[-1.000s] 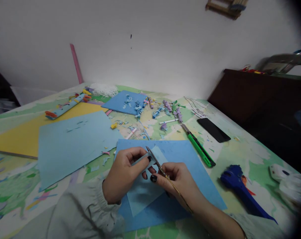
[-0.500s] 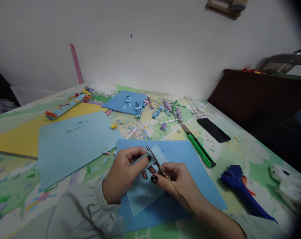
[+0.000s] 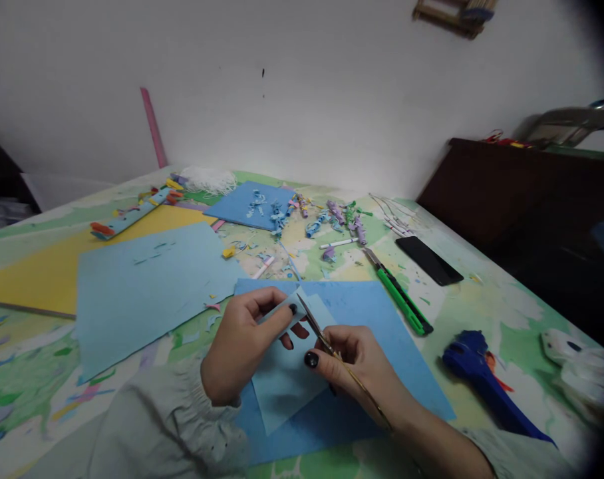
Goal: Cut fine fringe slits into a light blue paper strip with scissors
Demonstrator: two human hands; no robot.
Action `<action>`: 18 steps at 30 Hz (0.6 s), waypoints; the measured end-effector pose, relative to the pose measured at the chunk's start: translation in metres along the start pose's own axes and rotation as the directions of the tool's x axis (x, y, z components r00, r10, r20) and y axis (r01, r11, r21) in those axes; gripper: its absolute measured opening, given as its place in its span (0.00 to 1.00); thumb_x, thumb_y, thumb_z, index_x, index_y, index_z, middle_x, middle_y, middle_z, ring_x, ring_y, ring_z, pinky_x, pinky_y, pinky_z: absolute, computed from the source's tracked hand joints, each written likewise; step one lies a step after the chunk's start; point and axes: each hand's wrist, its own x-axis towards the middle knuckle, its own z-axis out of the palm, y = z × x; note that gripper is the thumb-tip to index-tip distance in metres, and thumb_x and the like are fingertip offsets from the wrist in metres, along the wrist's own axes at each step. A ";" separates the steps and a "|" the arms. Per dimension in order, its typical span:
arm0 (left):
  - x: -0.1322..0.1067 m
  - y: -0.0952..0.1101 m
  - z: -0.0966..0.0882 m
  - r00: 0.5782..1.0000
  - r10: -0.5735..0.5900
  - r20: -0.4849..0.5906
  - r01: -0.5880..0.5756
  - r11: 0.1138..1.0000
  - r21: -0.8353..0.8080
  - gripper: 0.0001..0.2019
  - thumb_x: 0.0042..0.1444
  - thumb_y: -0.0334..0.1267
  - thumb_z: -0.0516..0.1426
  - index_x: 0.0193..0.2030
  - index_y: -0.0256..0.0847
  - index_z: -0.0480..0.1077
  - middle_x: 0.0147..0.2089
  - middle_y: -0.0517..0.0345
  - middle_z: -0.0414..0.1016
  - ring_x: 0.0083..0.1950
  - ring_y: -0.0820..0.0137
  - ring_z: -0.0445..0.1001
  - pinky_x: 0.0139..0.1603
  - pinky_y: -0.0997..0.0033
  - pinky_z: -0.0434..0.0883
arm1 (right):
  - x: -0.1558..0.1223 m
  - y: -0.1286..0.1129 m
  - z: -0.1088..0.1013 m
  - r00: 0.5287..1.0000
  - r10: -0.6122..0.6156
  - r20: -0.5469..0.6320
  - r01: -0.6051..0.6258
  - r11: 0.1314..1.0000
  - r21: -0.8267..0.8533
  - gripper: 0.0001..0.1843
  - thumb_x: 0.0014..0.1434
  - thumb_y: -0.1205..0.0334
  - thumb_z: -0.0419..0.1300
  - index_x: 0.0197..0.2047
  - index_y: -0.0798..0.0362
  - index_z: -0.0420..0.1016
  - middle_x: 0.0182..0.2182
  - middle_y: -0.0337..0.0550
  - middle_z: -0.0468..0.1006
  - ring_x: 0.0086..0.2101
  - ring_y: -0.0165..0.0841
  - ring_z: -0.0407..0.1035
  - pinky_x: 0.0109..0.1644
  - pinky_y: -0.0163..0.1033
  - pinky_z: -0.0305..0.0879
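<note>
My left hand [image 3: 245,342] pinches the top corner of a small light blue paper piece [image 3: 287,379], thumb and fingers closed on it. In my right hand [image 3: 359,362] are thin scissors [image 3: 319,332], fingers wrapped round the handles, blades pointing up-left against the paper's upper edge beside my left thumb. Both hands hover over a darker blue sheet [image 3: 372,319] lying on the table.
A large light blue sheet [image 3: 147,286] and a yellow sheet [image 3: 42,273] lie to the left. A green utility knife [image 3: 399,299], black phone [image 3: 428,260], blue glue gun [image 3: 481,376] and white string [image 3: 581,376] sit to the right. Paper curls and scraps [image 3: 326,219] litter the far table.
My left hand has shifted slightly left and up with the paper corner; the scissor blades sit a little lower along the paper edge. My right hand has barely moved.
</note>
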 end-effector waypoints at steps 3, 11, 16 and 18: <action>0.001 0.001 0.001 1.000 -0.002 -0.002 0.002 1.000 0.023 0.06 0.51 0.31 0.54 0.24 0.37 0.67 0.21 0.61 0.73 0.20 0.75 0.67 0.25 0.75 0.66 | 0.000 0.000 0.000 1.000 0.005 0.005 -0.005 1.000 0.002 0.22 0.44 0.48 0.66 0.20 0.56 0.60 0.14 0.29 0.53 0.16 0.21 0.47 0.18 0.30 0.40; 0.001 0.003 0.002 1.000 0.012 -0.013 -0.011 0.999 0.049 0.06 0.50 0.30 0.54 0.23 0.36 0.68 0.20 0.62 0.72 0.20 0.75 0.67 0.25 0.75 0.66 | 0.001 0.000 0.001 1.000 0.016 -0.012 -0.015 1.000 0.020 0.23 0.42 0.48 0.66 0.19 0.55 0.59 0.13 0.29 0.54 0.16 0.21 0.47 0.18 0.30 0.40; 0.000 0.003 0.002 1.000 0.001 -0.018 0.000 1.000 0.009 0.06 0.50 0.30 0.54 0.23 0.37 0.67 0.21 0.61 0.72 0.21 0.74 0.69 0.25 0.75 0.67 | 0.000 -0.002 0.002 1.000 0.021 -0.016 -0.021 0.999 0.025 0.23 0.42 0.49 0.66 0.19 0.55 0.59 0.13 0.29 0.53 0.16 0.21 0.46 0.18 0.30 0.39; 0.000 0.003 0.002 1.000 0.001 -0.014 -0.001 1.000 -0.007 0.06 0.49 0.30 0.54 0.22 0.37 0.67 0.21 0.61 0.73 0.21 0.74 0.69 0.25 0.75 0.67 | 0.000 -0.002 0.002 0.999 0.028 -0.022 -0.028 0.999 0.021 0.23 0.42 0.48 0.66 0.19 0.55 0.59 0.13 0.29 0.52 0.16 0.21 0.46 0.18 0.30 0.39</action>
